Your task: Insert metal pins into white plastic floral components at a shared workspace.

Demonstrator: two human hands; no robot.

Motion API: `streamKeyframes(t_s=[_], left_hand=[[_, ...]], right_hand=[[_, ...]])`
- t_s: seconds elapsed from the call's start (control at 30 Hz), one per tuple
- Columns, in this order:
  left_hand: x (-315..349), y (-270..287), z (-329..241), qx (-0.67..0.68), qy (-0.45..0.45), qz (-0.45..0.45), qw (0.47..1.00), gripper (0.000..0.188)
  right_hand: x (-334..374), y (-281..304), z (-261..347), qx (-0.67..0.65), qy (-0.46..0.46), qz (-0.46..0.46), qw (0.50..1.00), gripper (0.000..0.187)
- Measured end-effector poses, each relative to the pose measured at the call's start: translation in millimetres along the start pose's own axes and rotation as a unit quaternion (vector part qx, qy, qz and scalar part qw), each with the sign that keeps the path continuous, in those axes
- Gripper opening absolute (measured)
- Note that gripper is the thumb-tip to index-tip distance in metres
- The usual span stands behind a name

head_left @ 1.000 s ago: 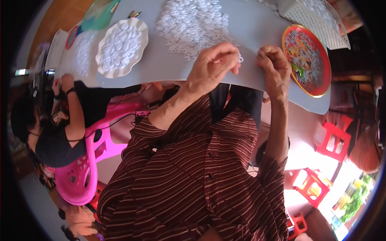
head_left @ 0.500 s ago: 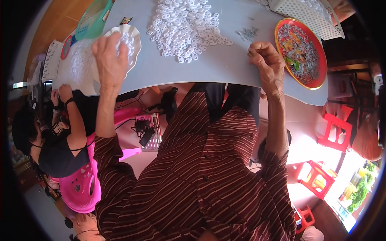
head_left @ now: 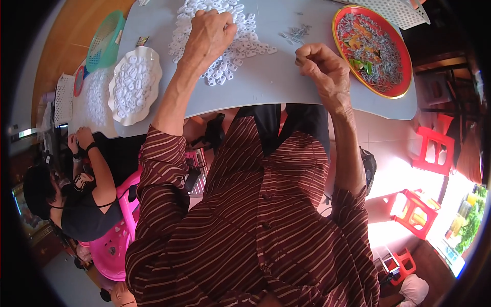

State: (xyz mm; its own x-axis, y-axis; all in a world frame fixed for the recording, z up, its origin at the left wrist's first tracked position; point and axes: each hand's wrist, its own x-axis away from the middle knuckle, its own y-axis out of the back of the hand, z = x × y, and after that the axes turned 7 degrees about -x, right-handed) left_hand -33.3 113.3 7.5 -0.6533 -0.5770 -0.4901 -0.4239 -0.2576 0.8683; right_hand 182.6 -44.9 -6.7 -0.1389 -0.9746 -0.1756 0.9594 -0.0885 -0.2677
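My table (head_left: pixel 245 88) is gray. On it I have a heap of small white bits (head_left: pixel 244 43), thin gray pins (head_left: pixel 296 34), a wavy white plate (head_left: pixel 157 77) and a red tray (head_left: pixel 406 64).

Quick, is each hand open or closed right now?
Left hand: curled over the white pieces; its grip is hidden, can't tell.
Right hand: closed in a pinch; whether it holds anything is unclear.

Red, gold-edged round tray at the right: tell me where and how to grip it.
Likely best by the rim of the red, gold-edged round tray, from the near side, holding opposite edges: it is wide, and slender grey pieces lie loose inside, which a tilt could spill.
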Motion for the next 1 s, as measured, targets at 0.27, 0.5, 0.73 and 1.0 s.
streamKeyframes(t_s=[0.27,0.5,0.73,1.0], left_hand=[[2,5,-9,0.001,0.013,0.030,0.999,0.004],[3,5,-6,-0.013,0.011,0.049,0.999,0.006],[1,6,2,-0.012,-0.011,0.021,1.000,0.005],[4,17,-2,-0.021,-0.027,0.073,0.997,0.014]], right_hand=[[-1,3,-2,-0.002,0.002,0.022,1.000,0.015],[0,2,-1,0.014,0.003,0.018,1.000,0.016],[-1,-1,-1,0.021,0.003,0.018,1.000,0.015],[-1,0,-2,0.007,0.008,0.023,1.000,0.015]])
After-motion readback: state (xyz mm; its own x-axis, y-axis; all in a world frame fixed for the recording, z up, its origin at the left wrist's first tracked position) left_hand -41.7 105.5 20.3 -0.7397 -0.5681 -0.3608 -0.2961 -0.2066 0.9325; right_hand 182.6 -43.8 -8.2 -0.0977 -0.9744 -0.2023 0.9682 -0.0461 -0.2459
